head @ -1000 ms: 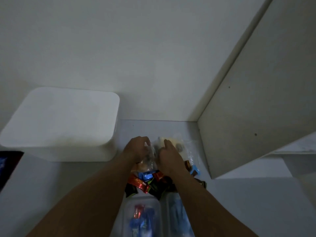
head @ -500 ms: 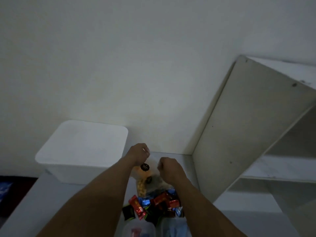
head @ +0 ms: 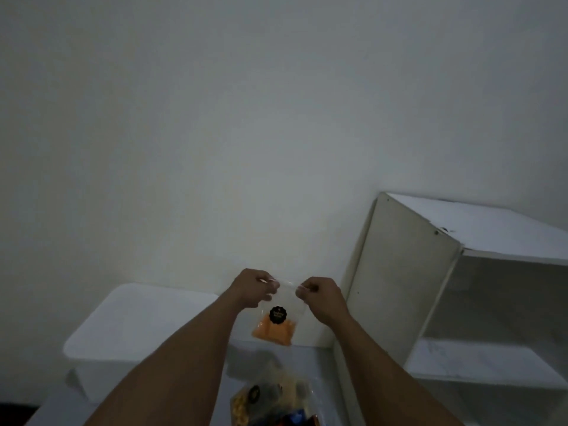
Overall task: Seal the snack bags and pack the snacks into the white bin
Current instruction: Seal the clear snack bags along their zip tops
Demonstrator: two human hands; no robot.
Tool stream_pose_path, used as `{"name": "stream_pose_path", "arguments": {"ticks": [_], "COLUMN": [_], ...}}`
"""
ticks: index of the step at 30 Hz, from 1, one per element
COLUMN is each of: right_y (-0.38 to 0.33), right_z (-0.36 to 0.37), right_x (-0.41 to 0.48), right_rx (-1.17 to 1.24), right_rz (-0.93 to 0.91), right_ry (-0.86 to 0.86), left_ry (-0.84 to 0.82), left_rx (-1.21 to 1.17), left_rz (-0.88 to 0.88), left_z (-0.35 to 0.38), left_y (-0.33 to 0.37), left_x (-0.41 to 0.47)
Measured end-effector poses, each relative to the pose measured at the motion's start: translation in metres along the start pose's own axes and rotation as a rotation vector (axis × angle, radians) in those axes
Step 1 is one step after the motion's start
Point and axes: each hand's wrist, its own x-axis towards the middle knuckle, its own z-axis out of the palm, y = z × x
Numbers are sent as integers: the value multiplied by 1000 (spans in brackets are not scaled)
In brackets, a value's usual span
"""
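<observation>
Since a second ago we've lifted the snack bag (head: 276,315) off the counter; left hand (head: 252,289) and right hand (head: 319,298) pinch its top corners, mid-seal, so next we press along the strip.

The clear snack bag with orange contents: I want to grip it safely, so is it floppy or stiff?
Probably floppy: the clear snack bag hangs from both hands pinching its top. Likely light, and its film looks smooth, maybe slippery.
</observation>
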Motion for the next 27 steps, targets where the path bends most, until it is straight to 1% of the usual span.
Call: {"name": "stream_pose_path", "arguments": {"ticks": [4, 7, 10, 15, 17, 20, 22, 24, 27], "right_y": [-19, -30, -39, -47, -48, -49, -50, -49, -44], "right_z": [-17, -25, -29, -26, -27, -31, -32, -34, -37], "right_x": [6, 11, 16, 18, 20, 26, 27, 26, 23], "right_rx": [120, 116, 90, 151, 166, 108, 102, 163, 346], "right_rz": [-18, -54, -71, -82, -77, -95, -113, -101, -27], "right_ry": [31, 34, 30, 22, 18, 12, 7, 13, -33], "left_ry": [-5, 2, 25, 176, 146, 24, 0, 56, 146], "left_rx": [-74, -132, -139, -30, -44, -144, -143, -98, -37], "left_rz": [10, 46, 104, 219, 215, 159, 171, 221, 261], "left_z": [-4, -6, -8, -11, -12, -13, -13, -12, -11], "left_y": [21, 35, 43, 49, 53, 54, 55, 56, 58], "left_x": [-5, -8, -7, -1, -2, -6, -6, -2, 6]}}
